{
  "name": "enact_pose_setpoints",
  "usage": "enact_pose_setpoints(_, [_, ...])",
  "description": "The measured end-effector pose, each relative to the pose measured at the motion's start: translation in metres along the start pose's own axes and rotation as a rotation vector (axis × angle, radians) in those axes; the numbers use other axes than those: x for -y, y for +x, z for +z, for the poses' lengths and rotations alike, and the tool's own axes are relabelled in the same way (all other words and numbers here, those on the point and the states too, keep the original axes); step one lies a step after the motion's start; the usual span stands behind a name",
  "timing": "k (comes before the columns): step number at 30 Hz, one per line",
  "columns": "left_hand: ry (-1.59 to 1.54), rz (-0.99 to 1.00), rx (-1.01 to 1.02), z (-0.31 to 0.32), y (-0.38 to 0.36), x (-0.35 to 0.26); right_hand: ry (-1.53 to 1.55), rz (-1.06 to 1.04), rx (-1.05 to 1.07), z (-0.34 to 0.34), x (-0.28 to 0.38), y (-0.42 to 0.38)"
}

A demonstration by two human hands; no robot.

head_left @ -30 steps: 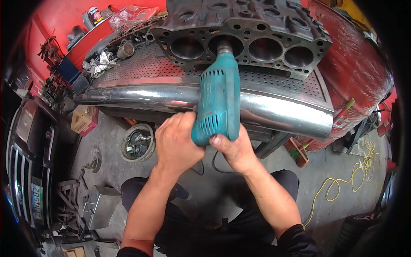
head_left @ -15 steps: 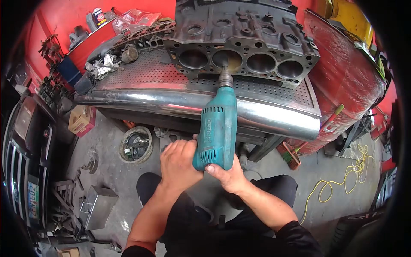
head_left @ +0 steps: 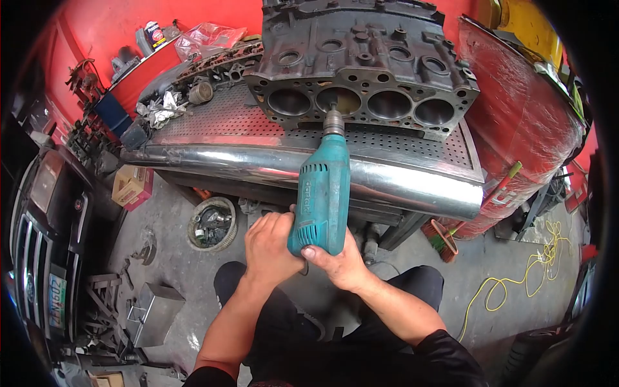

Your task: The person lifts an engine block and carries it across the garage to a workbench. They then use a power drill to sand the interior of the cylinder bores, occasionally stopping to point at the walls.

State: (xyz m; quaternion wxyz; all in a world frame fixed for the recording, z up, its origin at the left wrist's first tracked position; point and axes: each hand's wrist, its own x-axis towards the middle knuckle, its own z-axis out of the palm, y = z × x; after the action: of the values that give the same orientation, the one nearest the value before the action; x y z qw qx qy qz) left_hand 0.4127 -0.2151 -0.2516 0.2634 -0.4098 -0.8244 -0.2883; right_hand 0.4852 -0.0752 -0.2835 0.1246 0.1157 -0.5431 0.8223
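Observation:
Both my hands hold a teal power drill (head_left: 322, 197), pointing away from me at an engine block (head_left: 354, 58). My left hand (head_left: 269, 248) is closed around the drill's left side, low down near its rear. My right hand (head_left: 342, 263) grips the rear end, its thumb lying across the back; the drill's handle is hidden. Beyond the metal chuck (head_left: 333, 121), a shaft reaches into the second cylinder bore (head_left: 350, 103) from the left. The tool's tip inside that bore is hard to make out. The block lies on a perforated metal bench top (head_left: 213, 122).
A rounded shiny metal edge (head_left: 412, 187) runs along the bench front. A cylinder head (head_left: 219, 64) sits back left. On the floor are a basin of parts (head_left: 213, 222), a metal box (head_left: 155, 316), a broom (head_left: 445, 242) and a yellow cord (head_left: 496, 284). A vehicle (head_left: 51, 238) stands left.
The drill has moved slightly forward, its chuck now closer to the bore. My hands keep the same grip, and the whole view has shifted and tilted a little.

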Motion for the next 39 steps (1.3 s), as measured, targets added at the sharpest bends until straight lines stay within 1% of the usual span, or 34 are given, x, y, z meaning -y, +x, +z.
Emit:
enact_pose_setpoints(3, [0.017,-0.018,0.013,-0.009,-0.006,-0.005,-0.028,-0.01,0.022,0.004,-0.003,-0.007])
enact_pose_setpoints(9, [0.033,-0.044,0.039,-0.009,-0.009,-0.007,0.027,0.06,0.019,0.003,-0.001,-0.009])
enact_pose_setpoints(18, [0.009,0.005,-0.024,-0.002,-0.002,-0.004,0.017,0.019,0.023,0.0,0.007,-0.001])
enact_pose_setpoints(21, [0.007,0.005,-0.013,-0.002,0.003,-0.004,0.071,0.014,0.018,0.0,0.007,0.004])
enact_pose_setpoints(27, [0.016,0.019,-0.015,0.006,0.01,0.003,0.011,-0.031,-0.039,-0.004,0.001,0.01])
enact_pose_setpoints(30, [0.027,0.02,-0.019,0.009,0.013,0.004,0.087,-0.007,-0.012,-0.008,0.0,0.014])
enact_pose_setpoints(36, [0.028,0.027,-0.019,0.011,0.019,0.004,0.035,-0.008,-0.04,-0.012,-0.001,0.018])
enact_pose_setpoints(39, [0.033,0.026,-0.013,0.01,0.019,0.004,0.102,0.008,-0.006,-0.014,-0.002,0.019])
